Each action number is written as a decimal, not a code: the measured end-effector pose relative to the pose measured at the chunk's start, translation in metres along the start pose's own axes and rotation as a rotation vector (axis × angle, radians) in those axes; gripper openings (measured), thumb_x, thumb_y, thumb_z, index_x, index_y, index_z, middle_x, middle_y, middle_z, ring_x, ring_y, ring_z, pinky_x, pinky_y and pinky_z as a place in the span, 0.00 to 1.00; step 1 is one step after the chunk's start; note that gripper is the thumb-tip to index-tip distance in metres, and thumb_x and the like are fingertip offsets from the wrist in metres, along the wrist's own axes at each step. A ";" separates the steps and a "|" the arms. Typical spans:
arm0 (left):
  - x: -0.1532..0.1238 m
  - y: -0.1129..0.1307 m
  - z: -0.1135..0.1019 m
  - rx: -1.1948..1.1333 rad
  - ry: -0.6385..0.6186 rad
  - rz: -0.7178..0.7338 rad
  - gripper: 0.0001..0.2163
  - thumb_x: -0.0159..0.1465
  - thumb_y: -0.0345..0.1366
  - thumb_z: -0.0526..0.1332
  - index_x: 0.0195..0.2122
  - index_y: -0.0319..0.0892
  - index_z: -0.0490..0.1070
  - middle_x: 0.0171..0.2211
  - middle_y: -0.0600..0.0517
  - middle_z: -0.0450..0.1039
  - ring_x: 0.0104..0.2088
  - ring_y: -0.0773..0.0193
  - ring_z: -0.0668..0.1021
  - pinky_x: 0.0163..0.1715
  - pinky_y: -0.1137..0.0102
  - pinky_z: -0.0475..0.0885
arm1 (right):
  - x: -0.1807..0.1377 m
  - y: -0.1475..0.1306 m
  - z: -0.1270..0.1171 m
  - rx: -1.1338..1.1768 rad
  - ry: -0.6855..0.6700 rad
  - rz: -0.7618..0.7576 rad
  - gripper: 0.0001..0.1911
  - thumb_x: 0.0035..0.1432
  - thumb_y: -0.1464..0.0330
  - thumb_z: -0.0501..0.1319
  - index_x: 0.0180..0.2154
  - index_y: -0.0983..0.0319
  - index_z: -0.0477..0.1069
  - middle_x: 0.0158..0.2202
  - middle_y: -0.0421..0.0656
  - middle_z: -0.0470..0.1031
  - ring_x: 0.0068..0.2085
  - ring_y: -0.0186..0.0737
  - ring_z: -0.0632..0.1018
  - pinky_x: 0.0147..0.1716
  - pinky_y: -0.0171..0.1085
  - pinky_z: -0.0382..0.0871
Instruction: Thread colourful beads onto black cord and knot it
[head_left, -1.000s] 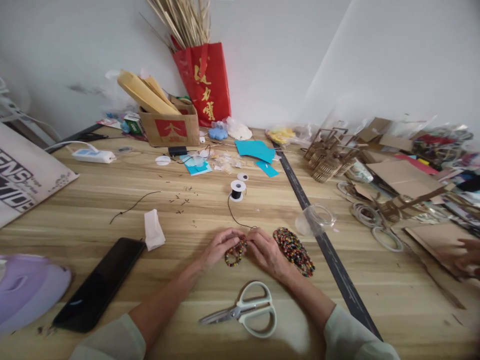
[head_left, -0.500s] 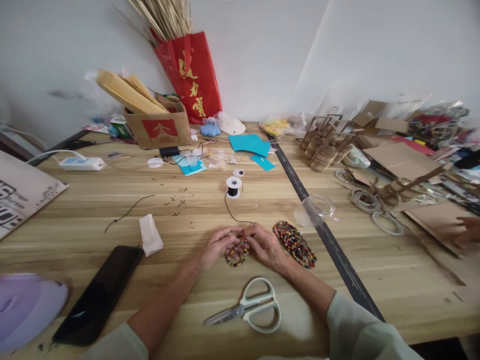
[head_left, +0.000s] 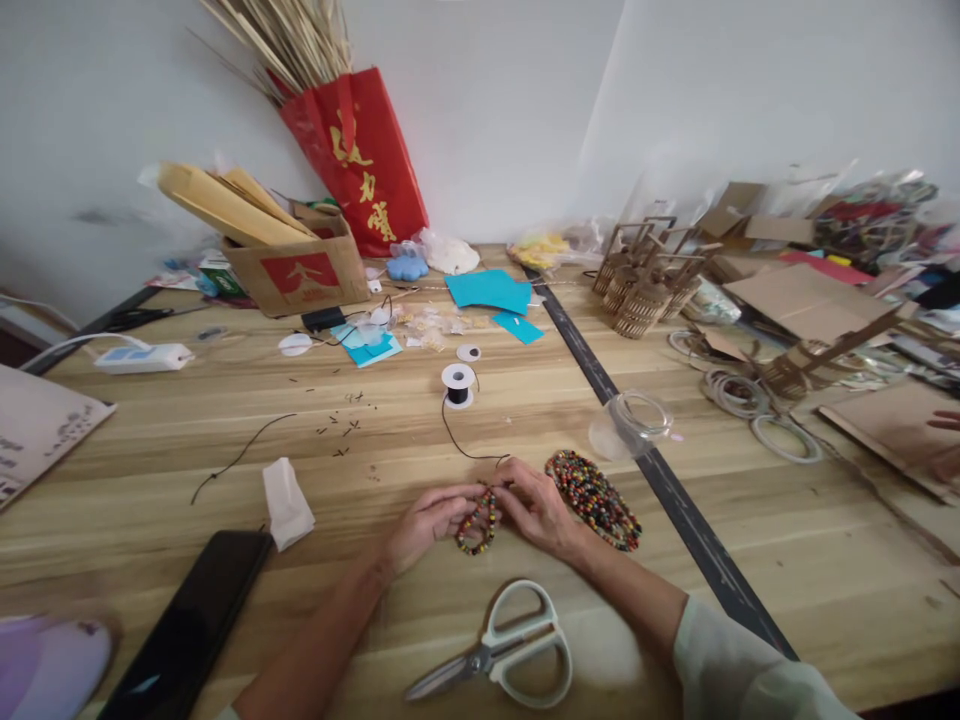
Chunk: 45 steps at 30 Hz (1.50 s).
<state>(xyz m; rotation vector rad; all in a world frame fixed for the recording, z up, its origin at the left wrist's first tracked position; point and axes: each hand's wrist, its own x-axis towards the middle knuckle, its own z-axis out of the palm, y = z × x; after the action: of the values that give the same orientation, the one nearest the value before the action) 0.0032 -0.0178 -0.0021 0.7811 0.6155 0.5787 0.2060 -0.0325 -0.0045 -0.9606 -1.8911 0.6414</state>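
Pale wooden tabletop, cluttered along the far wall, carries everything. Just beyond the scissors (head_left: 510, 650), 2 hands meet over 1 small bead loop (head_left: 475, 522), which hangs against the wood between them. The left hand (head_left: 427, 520) has its fingertips pinched shut on the loop's left side. The right hand (head_left: 536, 505) is curled, thumb and forefinger closed at the loop's top, where a thin black cord (head_left: 465, 447) leaves it and runs farther beyond the scissors to a spool (head_left: 457, 384). Beyond and right of the scissors lies a heap of beaded strands (head_left: 592, 487), just beside the right hand. The loop looks light and limp, and its round beads are probably slick and quick to slide off a loose end. It seems best held by pinching the cord tight against the last bead on each side.
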 end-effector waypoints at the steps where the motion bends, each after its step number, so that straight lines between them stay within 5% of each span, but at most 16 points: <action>1: 0.000 0.000 0.000 0.015 0.008 0.000 0.20 0.55 0.42 0.68 0.45 0.37 0.75 0.41 0.40 0.79 0.41 0.55 0.79 0.43 0.63 0.71 | 0.000 0.001 0.000 0.003 -0.002 -0.001 0.07 0.64 0.69 0.53 0.36 0.61 0.68 0.31 0.44 0.69 0.33 0.38 0.72 0.33 0.35 0.67; 16: 0.002 0.000 0.008 0.313 0.134 0.090 0.17 0.50 0.44 0.70 0.35 0.37 0.74 0.31 0.50 0.78 0.33 0.64 0.78 0.37 0.69 0.72 | -0.001 -0.003 0.002 0.072 -0.052 -0.072 0.07 0.65 0.67 0.54 0.34 0.62 0.68 0.30 0.44 0.71 0.32 0.36 0.73 0.32 0.34 0.68; 28: 0.003 -0.009 0.019 0.587 0.239 0.194 0.10 0.53 0.38 0.67 0.28 0.37 0.69 0.25 0.55 0.67 0.28 0.68 0.70 0.30 0.74 0.66 | -0.005 -0.005 0.004 0.094 -0.119 -0.034 0.09 0.64 0.66 0.54 0.34 0.63 0.68 0.29 0.42 0.70 0.30 0.34 0.72 0.30 0.31 0.66; 45: 0.002 -0.013 0.018 0.764 0.209 0.245 0.07 0.56 0.36 0.61 0.27 0.38 0.66 0.23 0.55 0.62 0.25 0.68 0.66 0.26 0.74 0.62 | -0.001 -0.016 0.000 0.073 -0.164 -0.050 0.10 0.64 0.67 0.52 0.31 0.62 0.64 0.25 0.40 0.66 0.27 0.32 0.68 0.26 0.30 0.62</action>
<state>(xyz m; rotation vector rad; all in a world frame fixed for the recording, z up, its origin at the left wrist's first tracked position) 0.0203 -0.0325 -0.0031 1.5415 0.9611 0.6572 0.2002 -0.0420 0.0064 -0.8326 -2.0138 0.7743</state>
